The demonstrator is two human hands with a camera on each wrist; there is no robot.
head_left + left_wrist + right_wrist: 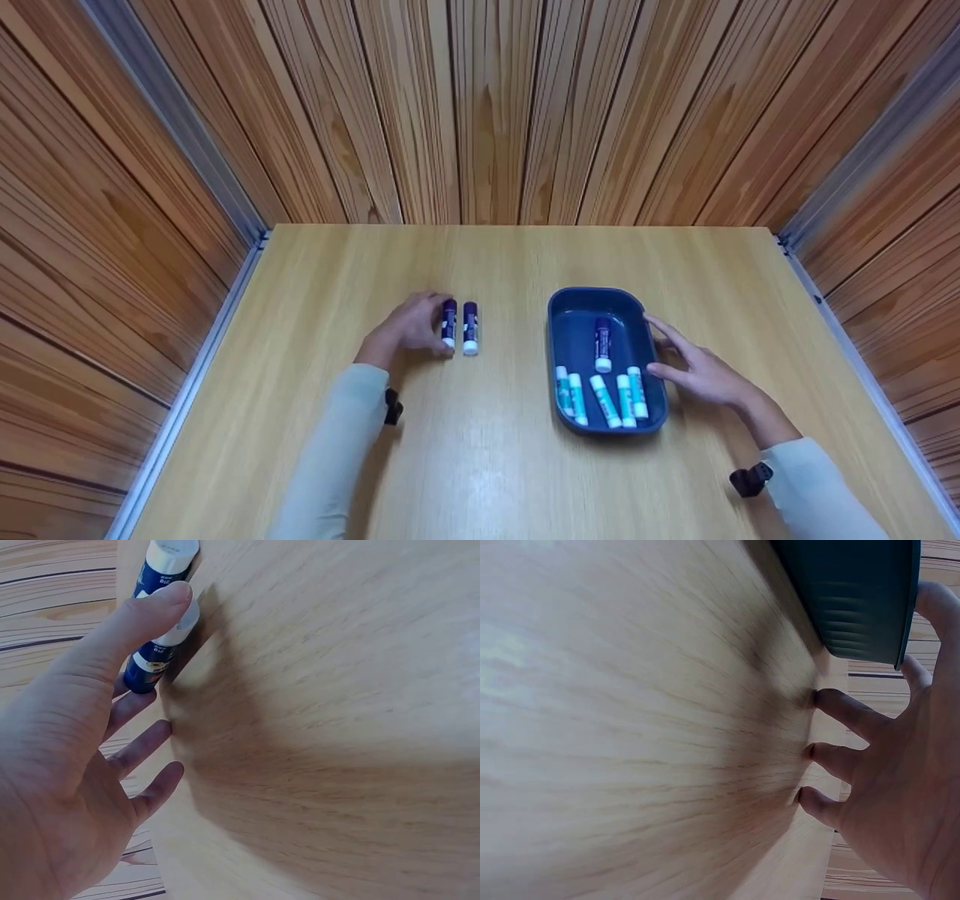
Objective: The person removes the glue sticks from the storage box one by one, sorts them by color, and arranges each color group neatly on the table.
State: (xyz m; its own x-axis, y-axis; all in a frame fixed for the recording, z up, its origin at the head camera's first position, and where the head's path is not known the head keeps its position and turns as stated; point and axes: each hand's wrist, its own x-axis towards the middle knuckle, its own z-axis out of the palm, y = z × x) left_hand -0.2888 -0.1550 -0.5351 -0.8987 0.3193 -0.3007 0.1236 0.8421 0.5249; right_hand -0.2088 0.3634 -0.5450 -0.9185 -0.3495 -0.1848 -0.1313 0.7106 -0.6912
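Note:
My left hand [415, 321] pinches a dark purple-blue glue stick [448, 324] between thumb and a fingertip; the other fingers stay spread apart in the left wrist view. The glue stick lies with its white end nearer me. Just right of it lies a similar glue stick [470, 328]. My right hand [705, 373] touches the right side of a dark blue tray [556, 330] with thumb and a finger at its rim. In the right wrist view, the other fingertips reach down to the table. The tray holds one dark glue stick [603, 345] and several teal-and-white ones [606, 402].
The light wooden table [480, 465] is bounded by wood-plank walls [495, 112] at the back and both sides. Metal rails [187, 390] run along the left and right edges.

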